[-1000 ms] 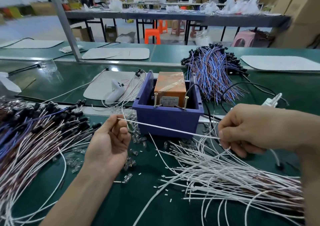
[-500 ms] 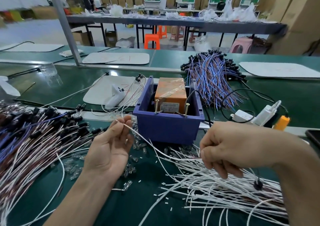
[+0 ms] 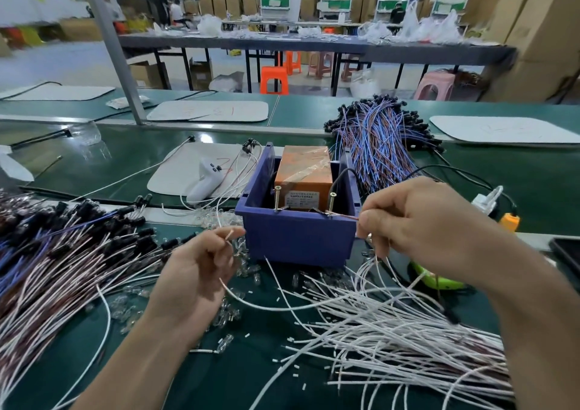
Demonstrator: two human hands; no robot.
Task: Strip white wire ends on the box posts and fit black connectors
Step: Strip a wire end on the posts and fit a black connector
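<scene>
I see L hand (image 3: 201,271) pinching wire (image 3: 266,307) end, box (image 3: 298,240) just to its R | R hand (image 3: 417,221) pinching bare wire tip, at post (image 3: 332,204) to its L.

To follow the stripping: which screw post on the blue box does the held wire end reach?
The right post, nearest the right hand, whose pinched wire end reaches its base; the left post stands free of it.
</scene>
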